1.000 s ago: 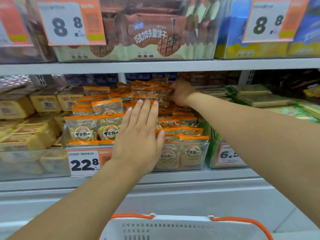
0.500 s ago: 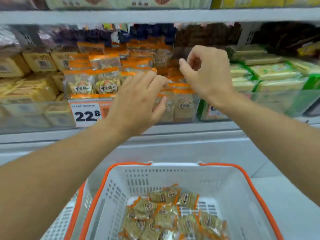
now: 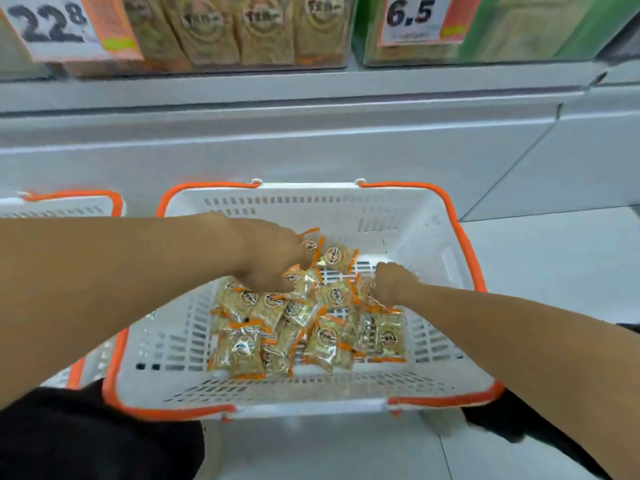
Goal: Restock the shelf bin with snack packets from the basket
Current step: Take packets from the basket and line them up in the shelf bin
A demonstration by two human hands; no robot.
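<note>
Snack packets (image 3: 308, 327): loose heap on floor of white basket (image 3: 446, 237), below shelf bin (image 3: 242, 32) with 22.8 price tag (image 3: 52, 26). Left hand (image 3: 273, 258) curled down onto heap's far side; right hand (image 3: 391, 284) curled at right edge; actual pinch hidden. Advice: gather several packets per hand, labels aligned. Half second earlier both hands were up at bin; now down in basket.

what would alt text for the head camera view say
Both hands, left hand and right hand, reach into a white basket onto a pile of snack packets. A shelf bin with a price tag sits above.
</note>
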